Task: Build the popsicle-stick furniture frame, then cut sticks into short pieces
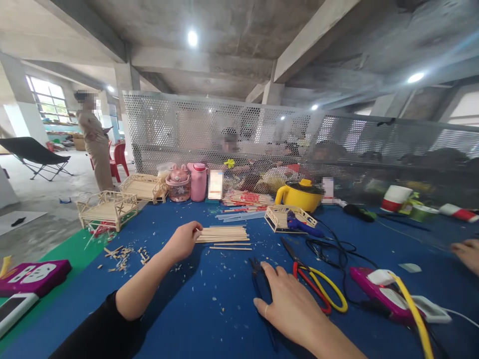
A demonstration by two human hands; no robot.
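My left hand (186,240) is closed, its fingertips at the left ends of a row of thin wooden sticks (224,233) lying side by side on the blue table. Two single sticks (230,248) lie just in front of the row. My right hand (288,301) reaches over a pair of dark-handled pliers (256,269), fingers apart and thumb beside the handle. To its right lie scissors (322,289) with red and yellow handles. Beyond sits a small wooden frame (279,219) with a blue glue gun (304,225) resting on it.
Two wooden models (108,207) stand at the back left, near stick offcuts (121,255). Pink bottles (198,182) and a yellow pot (301,197) line the perforated screen (224,124). A purple power strip (389,294) lies right. Another person's hand (467,253) shows at the right edge.
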